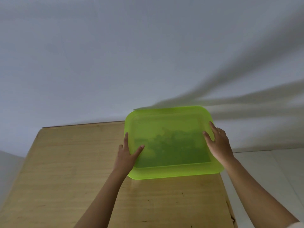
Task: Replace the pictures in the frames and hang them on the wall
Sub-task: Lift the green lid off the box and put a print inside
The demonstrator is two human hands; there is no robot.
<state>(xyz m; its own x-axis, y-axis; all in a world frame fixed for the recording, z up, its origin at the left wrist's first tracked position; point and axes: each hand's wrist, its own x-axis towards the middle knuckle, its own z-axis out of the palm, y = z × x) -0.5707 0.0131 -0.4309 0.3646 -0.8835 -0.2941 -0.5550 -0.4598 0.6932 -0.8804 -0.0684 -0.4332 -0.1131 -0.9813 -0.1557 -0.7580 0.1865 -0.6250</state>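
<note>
Obs: translucent green plastic box [171, 145], lid on, sits between my two hands at the far right corner of the wooden table [65, 170]. Its far edge is close to the wall [115, 55]; I cannot tell if it touches.

Grip: my left hand [126, 155] is against the box's left side, fingers straight along the edge and thumb [139, 150] lying on the lid. My right hand [218, 145] mirrors it on the right side, thumb [207, 137] on the lid. Neither hand is curled round anything; both lie flat on the box, bracing it from either side.

Contents: a dark mass shows through the lid under my thumbs. It is too blurred by the plastic to name.

Task items: no frame and no picture in view, neither on the table near my wrists nor on the wall beyond my fingertips. The wall there carries only shadows; no hook or nail visible.

Progress (judgement): very early. Nothing swapped, nothing hung. The step in hand looks like getting into the box, probably for the materials. Left to do: lid off, find frames and pictures, replace the pictures, hang them all
</note>
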